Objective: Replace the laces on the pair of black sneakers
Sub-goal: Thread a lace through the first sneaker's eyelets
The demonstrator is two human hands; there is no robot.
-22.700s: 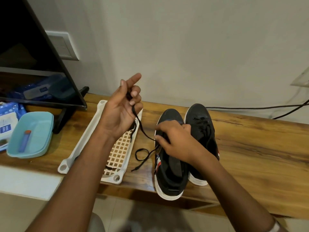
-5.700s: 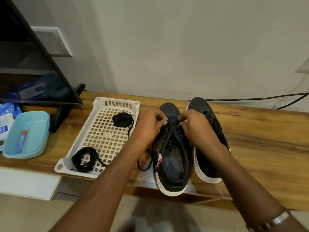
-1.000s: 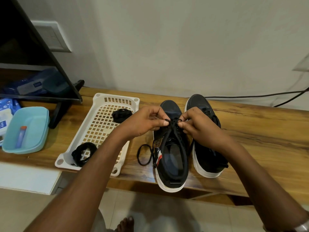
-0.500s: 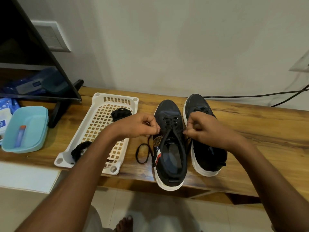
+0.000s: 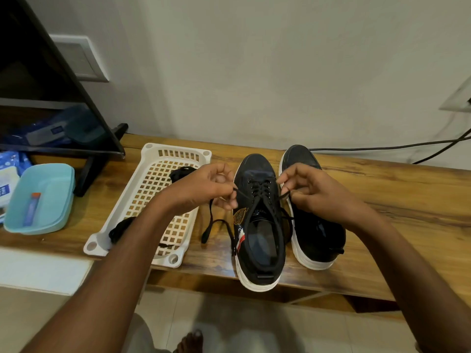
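**Both hands draw a lace taut across the nearer sneaker**

Two black canvas sneakers with white rubber soles stand side by side at the front edge of the wooden desk (image 5: 407, 200), toes toward the wall. The left sneaker (image 5: 257, 233) has its heel just over the front edge; the right sneaker (image 5: 316, 225) sits slightly farther back, touching or nearly touching it.

The left hand (image 5: 204, 189) pinches one end of the thin black lace (image 5: 260, 192) between thumb and fingertips, its grip narrow and closed on the cord. The right hand (image 5: 313, 192) pinches the other end likewise. The lace crosses the upper eyelets of the left sneaker, and a loose tail loops down onto the desk between that shoe and the white plastic lattice tray (image 5: 153, 189).

In the tray lie two bundles of black lace: one bundle (image 5: 181, 173) near its far end, another bundle (image 5: 119, 229) near its front corner.

A light blue plastic container (image 5: 40, 197) sits toward the desk's left edge.
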